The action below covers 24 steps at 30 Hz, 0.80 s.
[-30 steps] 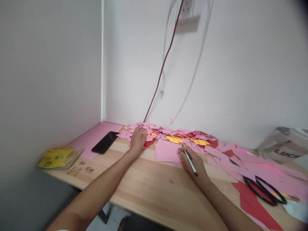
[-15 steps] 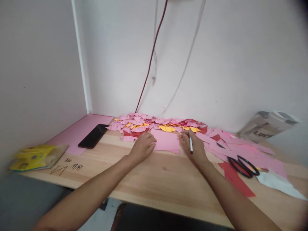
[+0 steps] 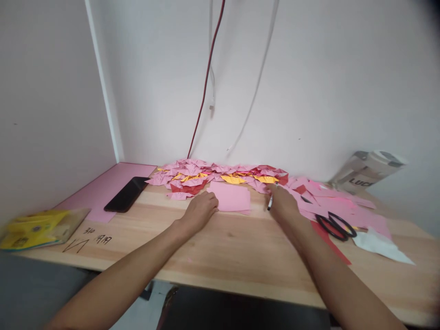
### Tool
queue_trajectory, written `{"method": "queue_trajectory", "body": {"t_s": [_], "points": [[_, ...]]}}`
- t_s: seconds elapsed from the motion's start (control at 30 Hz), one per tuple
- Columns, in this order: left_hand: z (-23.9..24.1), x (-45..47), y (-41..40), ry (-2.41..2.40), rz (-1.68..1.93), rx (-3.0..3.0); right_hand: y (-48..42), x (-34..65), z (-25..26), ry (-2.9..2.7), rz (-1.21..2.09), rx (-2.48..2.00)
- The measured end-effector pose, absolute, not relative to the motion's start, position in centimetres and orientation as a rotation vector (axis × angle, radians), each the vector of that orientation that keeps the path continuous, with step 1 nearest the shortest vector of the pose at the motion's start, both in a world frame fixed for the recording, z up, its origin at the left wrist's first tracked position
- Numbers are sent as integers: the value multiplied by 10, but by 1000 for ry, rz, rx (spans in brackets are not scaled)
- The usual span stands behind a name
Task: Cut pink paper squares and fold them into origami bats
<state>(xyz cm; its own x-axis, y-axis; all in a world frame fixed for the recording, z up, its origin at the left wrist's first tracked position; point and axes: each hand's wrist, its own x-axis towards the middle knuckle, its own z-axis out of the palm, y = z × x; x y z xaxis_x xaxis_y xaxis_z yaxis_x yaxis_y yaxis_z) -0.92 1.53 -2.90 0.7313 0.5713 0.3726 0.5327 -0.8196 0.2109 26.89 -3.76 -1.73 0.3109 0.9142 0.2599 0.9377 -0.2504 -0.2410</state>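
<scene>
A pink square sheet of paper (image 3: 231, 198) lies flat on the wooden table (image 3: 233, 252). My left hand (image 3: 199, 211) rests at its left edge with curled fingers touching the paper. My right hand (image 3: 283, 204) sits just right of the sheet and grips a white pen (image 3: 269, 204) with a black tip. Behind the sheet lies a heap of folded pink, red and yellow paper pieces (image 3: 220, 174).
A black phone (image 3: 126, 194) lies on a large pink sheet (image 3: 103, 192) at the left. A yellow packet (image 3: 32, 227) sits at the far left edge. Black scissors (image 3: 335, 225), pink and red scraps and white paper lie at the right. Cables (image 3: 206, 78) hang down the wall.
My left hand came back from the heap of folded pieces to the pink sheet's left edge. My right hand shifted slightly right with the pen. The camera tilted down and turned.
</scene>
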Motion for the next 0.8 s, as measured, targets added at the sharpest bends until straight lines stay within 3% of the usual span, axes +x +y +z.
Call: {"method": "queue_trajectory", "body": {"t_s": [0.27, 0.57, 0.8], "points": [[-30, -8, 21, 872, 693, 2738, -42, 290, -8, -1547, -223, -2446], [-30, -11, 28, 884, 782, 2507, -41, 229, -13, -2114, -125, -1663], [-27, -11, 26, 913, 897, 2269, -41, 226, -22, -2074, -31, -1563]]}}
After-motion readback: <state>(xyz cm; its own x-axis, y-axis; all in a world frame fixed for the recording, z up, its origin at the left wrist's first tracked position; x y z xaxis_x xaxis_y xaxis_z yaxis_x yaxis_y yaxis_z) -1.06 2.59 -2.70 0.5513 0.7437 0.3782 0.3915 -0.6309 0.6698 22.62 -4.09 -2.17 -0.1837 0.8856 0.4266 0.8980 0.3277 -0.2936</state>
